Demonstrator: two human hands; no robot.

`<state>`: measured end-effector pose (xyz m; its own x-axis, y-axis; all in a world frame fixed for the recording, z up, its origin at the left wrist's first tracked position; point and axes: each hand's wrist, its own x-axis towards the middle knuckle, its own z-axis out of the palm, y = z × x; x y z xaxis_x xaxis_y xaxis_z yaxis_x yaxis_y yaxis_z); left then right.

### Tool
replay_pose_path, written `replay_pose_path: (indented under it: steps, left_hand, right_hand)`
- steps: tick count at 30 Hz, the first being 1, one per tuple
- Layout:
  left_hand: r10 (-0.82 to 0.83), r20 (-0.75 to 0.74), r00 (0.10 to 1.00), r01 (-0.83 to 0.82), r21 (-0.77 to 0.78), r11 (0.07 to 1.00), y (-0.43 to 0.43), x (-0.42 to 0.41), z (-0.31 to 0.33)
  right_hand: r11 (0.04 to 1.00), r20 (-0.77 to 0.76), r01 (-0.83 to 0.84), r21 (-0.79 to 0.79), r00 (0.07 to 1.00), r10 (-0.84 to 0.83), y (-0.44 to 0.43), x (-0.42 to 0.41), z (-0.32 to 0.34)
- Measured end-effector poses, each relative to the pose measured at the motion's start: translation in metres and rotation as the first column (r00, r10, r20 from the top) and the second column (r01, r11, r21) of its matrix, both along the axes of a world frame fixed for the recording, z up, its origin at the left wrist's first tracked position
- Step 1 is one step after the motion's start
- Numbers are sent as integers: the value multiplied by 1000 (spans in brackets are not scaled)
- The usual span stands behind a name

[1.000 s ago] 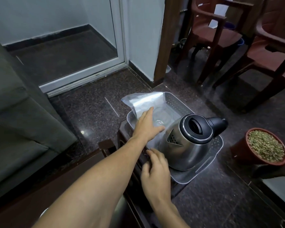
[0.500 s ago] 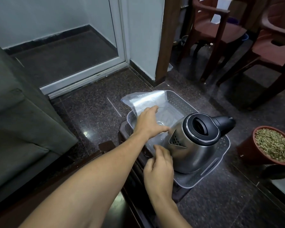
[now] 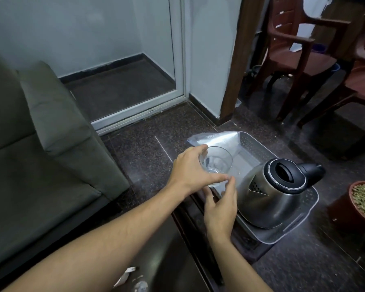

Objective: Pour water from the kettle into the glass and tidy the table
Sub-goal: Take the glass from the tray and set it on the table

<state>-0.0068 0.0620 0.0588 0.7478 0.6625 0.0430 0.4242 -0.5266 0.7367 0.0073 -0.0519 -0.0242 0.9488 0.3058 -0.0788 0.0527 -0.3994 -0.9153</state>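
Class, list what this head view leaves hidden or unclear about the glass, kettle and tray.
- Glass: near side hidden by left hand; water inside unclear.
- Kettle: contents hidden by its closed lid.
- Tray: floor partly hidden by kettle and plastic bag.
- Right hand: fingertips below the glass; contact unclear.

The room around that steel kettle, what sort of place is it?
Most likely a living room in a home: a grey-green fabric sofa on the left, brown plastic armchairs at the back, a glass sliding door, and a polished dark granite floor.
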Motion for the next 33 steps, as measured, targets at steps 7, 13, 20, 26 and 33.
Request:
replay_pose_path:
  steps: [7,13,20,26,33]
  left_hand:
    - [121,63,991,-122,8,993,6,-84,29]
    - [216,86,973,-215,-22,976,7,-189,48]
    - [404,120,907,-400,-57,915,-7,-337,48]
    - [524,67,849,-518,-89,851,-36,-463,24]
    - [604,-19,796,-600,-149,786,-95,-567,-25]
  right_hand:
    - [986,113,-120,119,988,107,16,-55,23]
    - [955,179,-272,116,952,249,28,-137,38]
    - [885,190,-458,85,879,437,34,-263,39]
    - [794,116,-606,36,792,599,17,-373,21]
    - [725,-25,-688,-32,725,688,-34,-470,-20]
